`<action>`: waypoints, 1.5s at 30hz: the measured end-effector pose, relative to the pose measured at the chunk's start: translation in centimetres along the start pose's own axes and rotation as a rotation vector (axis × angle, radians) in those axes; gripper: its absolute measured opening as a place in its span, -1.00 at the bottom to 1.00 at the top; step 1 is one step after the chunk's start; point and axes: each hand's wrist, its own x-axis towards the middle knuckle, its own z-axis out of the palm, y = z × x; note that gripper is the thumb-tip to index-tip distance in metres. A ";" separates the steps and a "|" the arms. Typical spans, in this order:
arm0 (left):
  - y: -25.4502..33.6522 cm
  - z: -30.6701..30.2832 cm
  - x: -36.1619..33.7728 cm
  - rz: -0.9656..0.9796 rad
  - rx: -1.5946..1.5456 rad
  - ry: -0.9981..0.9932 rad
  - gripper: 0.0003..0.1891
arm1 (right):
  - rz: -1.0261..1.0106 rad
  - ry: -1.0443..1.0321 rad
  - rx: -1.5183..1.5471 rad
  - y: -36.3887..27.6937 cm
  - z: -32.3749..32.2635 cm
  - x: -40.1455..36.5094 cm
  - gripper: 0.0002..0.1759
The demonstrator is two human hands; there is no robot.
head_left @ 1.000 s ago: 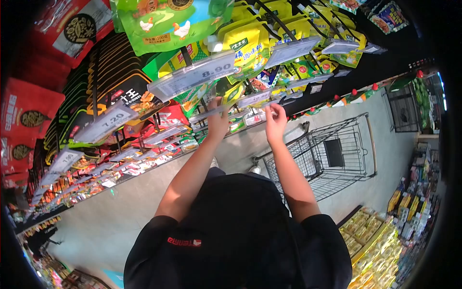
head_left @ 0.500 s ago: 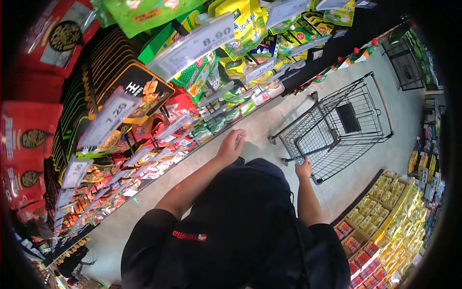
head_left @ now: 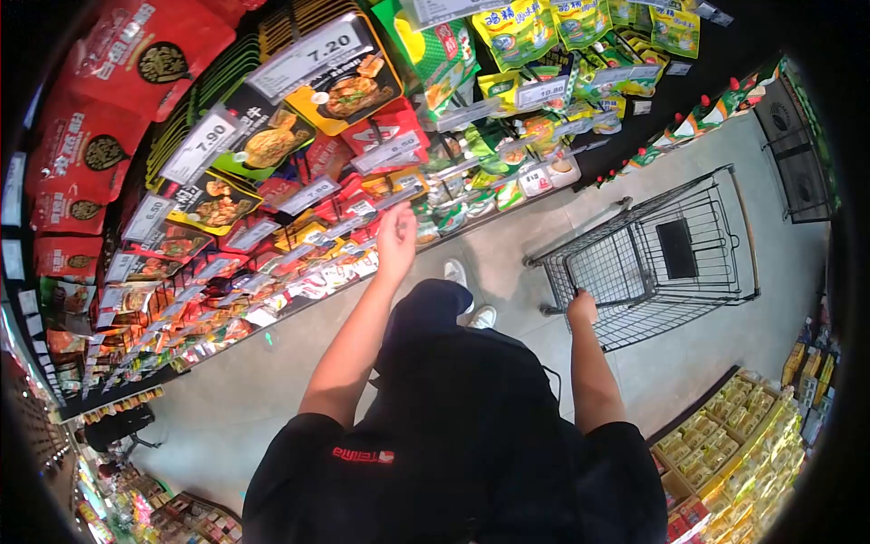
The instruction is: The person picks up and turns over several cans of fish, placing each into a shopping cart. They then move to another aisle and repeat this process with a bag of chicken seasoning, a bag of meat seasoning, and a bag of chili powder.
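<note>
My left hand (head_left: 397, 243) is raised beside the lower shelf rows, its fingers loosely bent and slightly apart with nothing visible in them. Closest to it are small red and orange seasoning packets (head_left: 385, 186) hanging behind price tags. On the other side, my right hand (head_left: 583, 310) is wrapped round the near rim of a black wire shopping cart (head_left: 634, 272). No goods show inside the cart, which has a dark panel at its handle end.
Red pouches (head_left: 104, 150) hang at far left, near black-and-yellow packets (head_left: 349, 91). Yellow and green bags (head_left: 517, 32) hang further along. A display of yellow packs (head_left: 725, 408) stands at lower right. Another person (head_left: 118, 426) is at lower left.
My left hand has moved up and left, closer to the shelf packets. My view has shifted along the shelf. My right hand still grips the cart.
</note>
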 end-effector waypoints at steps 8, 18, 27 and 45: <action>-2.6 -2.1 10.8 0.054 0.034 0.246 -0.27 | -0.111 0.075 0.086 -2.4 3.3 -2.3 -0.69; -4.7 -2.2 13.2 0.038 -0.197 -0.048 -0.60 | -0.040 0.062 0.050 -5.6 7.0 -5.8 -0.67; -0.6 -3.9 6.4 -0.071 -0.358 -0.291 -0.77 | -0.054 -0.082 -0.071 -8.6 7.1 -6.1 -0.64; 9.3 -3.3 1.6 -0.364 -0.647 -0.657 -0.61 | -0.708 -0.718 1.849 -20.0 -11.1 -17.8 -0.45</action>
